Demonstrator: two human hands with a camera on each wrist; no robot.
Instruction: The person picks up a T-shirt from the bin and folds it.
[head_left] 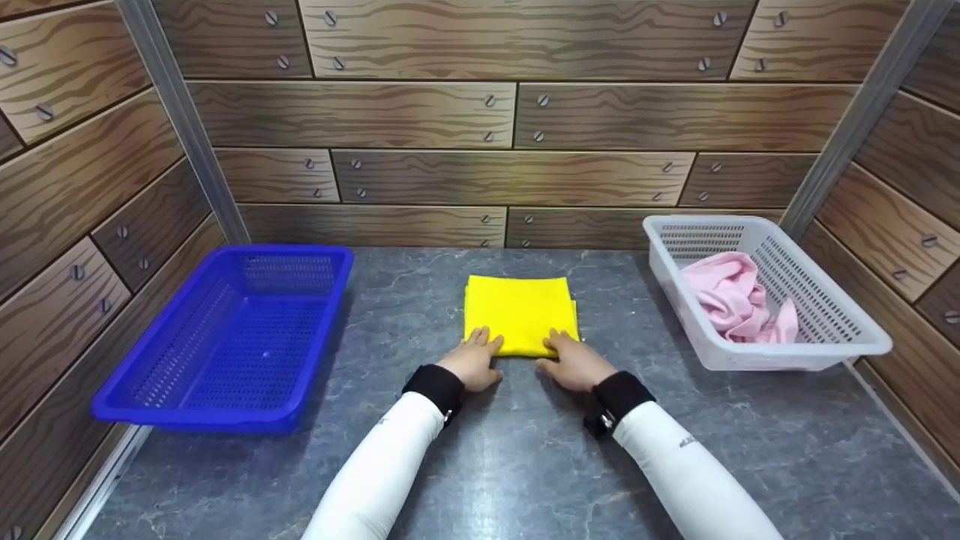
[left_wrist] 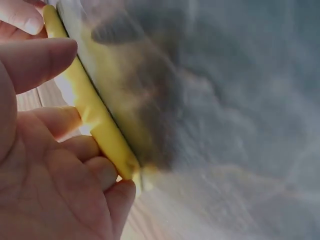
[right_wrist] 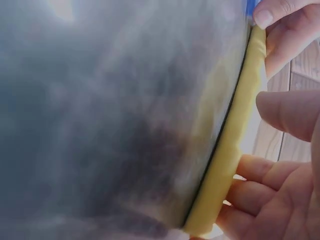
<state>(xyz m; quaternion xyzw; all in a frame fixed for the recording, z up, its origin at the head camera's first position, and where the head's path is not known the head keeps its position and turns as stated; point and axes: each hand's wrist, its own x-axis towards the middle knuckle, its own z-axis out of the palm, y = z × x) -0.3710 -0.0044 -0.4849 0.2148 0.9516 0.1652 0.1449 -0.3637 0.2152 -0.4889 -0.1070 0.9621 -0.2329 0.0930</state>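
A yellow folded cloth (head_left: 520,311) lies flat on the grey marbled table, its near edge toward me. My left hand (head_left: 472,361) rests at the cloth's near left corner, fingertips on top and thumb spread off to the side. At the near right corner, my right hand (head_left: 576,362) touches the cloth the same way. The left wrist view shows the fingers (left_wrist: 82,147) laid against the rounded fold of the cloth (left_wrist: 95,107). In the right wrist view, the fingers (right_wrist: 250,195) meet that fold (right_wrist: 235,130) while the thumb stays apart from it.
On the left stands a blue plastic basket (head_left: 296,405) with perforated sides. A white basket (head_left: 806,351) at the right holds a crumpled pink cloth (head_left: 726,292). Wood-patterned panels (head_left: 420,112) wall in the back and both sides of the table (head_left: 510,465).
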